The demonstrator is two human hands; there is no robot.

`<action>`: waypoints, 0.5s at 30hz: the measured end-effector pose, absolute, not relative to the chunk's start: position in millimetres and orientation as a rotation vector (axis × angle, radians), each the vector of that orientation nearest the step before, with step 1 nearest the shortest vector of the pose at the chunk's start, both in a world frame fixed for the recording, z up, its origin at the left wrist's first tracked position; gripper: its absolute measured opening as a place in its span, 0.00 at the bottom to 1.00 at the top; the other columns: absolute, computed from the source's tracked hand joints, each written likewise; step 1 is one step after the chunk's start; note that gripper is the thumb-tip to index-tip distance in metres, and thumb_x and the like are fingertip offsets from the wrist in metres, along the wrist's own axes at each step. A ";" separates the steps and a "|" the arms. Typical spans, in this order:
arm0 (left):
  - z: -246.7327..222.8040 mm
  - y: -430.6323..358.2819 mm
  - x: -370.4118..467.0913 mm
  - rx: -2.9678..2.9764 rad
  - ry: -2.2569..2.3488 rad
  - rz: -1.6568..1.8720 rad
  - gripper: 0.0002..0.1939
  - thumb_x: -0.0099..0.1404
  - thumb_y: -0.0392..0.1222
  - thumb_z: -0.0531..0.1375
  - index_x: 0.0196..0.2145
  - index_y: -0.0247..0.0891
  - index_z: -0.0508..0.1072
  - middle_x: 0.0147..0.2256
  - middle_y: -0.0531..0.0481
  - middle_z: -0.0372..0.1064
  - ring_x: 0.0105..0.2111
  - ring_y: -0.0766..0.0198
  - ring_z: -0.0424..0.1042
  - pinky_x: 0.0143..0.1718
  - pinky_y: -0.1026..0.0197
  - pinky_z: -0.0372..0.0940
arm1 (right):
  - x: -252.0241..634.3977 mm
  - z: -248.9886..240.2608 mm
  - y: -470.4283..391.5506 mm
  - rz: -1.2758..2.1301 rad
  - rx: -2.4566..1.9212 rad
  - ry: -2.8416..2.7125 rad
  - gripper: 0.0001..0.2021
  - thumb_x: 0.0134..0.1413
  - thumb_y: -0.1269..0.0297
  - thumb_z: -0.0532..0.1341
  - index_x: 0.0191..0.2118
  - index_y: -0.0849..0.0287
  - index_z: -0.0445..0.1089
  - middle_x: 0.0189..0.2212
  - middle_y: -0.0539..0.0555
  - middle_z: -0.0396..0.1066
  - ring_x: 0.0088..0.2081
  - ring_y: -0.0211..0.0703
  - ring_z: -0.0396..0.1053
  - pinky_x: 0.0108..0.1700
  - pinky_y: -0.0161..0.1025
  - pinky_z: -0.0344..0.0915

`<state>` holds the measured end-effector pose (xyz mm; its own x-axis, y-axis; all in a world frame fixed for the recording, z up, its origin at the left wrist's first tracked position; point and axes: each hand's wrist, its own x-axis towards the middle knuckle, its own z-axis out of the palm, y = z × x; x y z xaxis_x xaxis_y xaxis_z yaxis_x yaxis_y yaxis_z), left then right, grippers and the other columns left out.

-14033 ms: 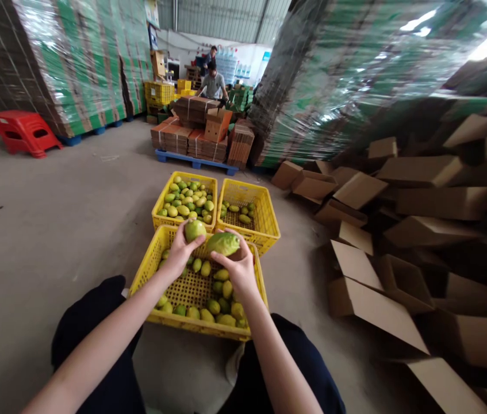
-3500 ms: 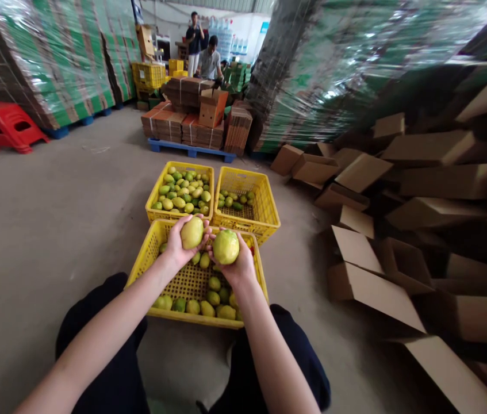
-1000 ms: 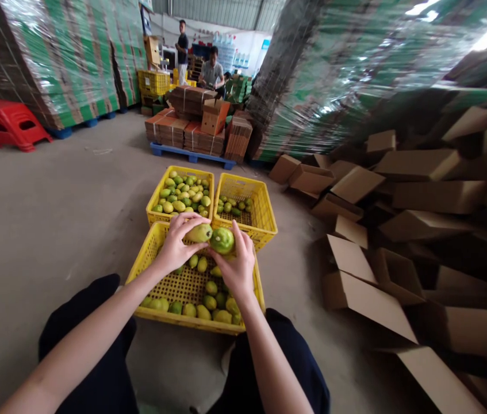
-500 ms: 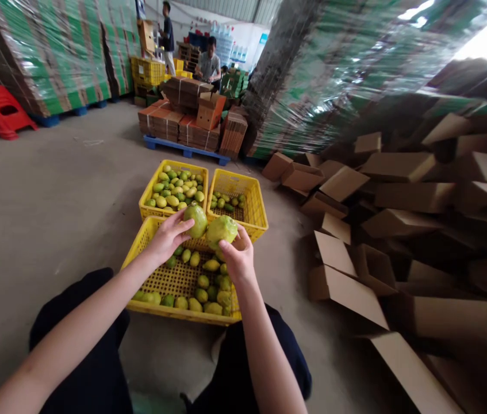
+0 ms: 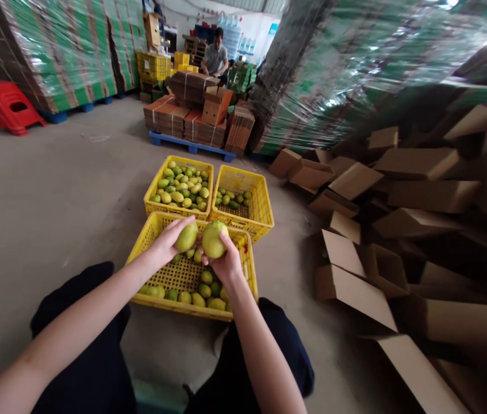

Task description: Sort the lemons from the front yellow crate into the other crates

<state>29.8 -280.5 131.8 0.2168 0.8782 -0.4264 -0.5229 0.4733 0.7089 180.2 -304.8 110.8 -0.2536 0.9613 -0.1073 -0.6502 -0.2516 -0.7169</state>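
My left hand [image 5: 168, 238] is closed on a yellow-green lemon [image 5: 187, 237], fingers lying along its top. Just to its right, my right hand [image 5: 227, 259] grips a second, larger-looking lemon [image 5: 214, 240] with the thumb over its side. Both fruits are held up above the near yellow crate [image 5: 191, 312]. Inside that crate, more green and yellow lemons [image 5: 198, 299] lie along the front and right side, partly hidden by my hands. Behind it stand a fuller yellow crate of lemons [image 5: 146, 198] on the left and another crate [image 5: 264, 210] with fewer lemons on the right.
Open cardboard boxes [image 5: 355, 293] lie heaped on the right. Flattened cartons [image 5: 168, 112] sit on a blue pallet [image 5: 191, 148], with a person [image 5: 216, 57] behind them. Wrapped stacks [image 5: 71, 52] rise on both sides. A red stool [image 5: 4, 106] stands at left.
Both hands have come lower over the near crate, each still holding a lemon. My right hand's fruit is turned to another side. The view has shifted slightly.
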 end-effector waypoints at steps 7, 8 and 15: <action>126.7 -269.7 33.6 0.206 0.831 1.057 0.16 0.70 0.39 0.51 0.34 0.31 0.76 0.24 0.43 0.75 0.24 0.59 0.76 0.24 0.62 0.72 | 173.8 115.2 -300.6 1.781 -0.630 -0.449 0.16 0.51 0.50 0.64 0.32 0.61 0.72 0.24 0.55 0.75 0.24 0.41 0.72 0.18 0.31 0.64; 127.0 -268.3 34.1 0.178 0.834 1.060 0.15 0.70 0.37 0.50 0.36 0.31 0.76 0.24 0.44 0.74 0.24 0.59 0.76 0.24 0.62 0.72 | 174.0 116.7 -300.3 1.766 -0.633 -0.432 0.15 0.51 0.52 0.65 0.32 0.61 0.72 0.25 0.55 0.76 0.25 0.41 0.72 0.18 0.32 0.64; 137.2 -266.8 34.9 -0.028 0.881 1.113 0.15 0.72 0.43 0.50 0.43 0.31 0.71 0.28 0.41 0.75 0.28 0.57 0.78 0.28 0.60 0.76 | 176.6 126.7 -296.5 1.709 -0.787 -0.351 0.12 0.56 0.59 0.63 0.45 0.55 0.70 0.27 0.53 0.79 0.21 0.45 0.75 0.20 0.37 0.72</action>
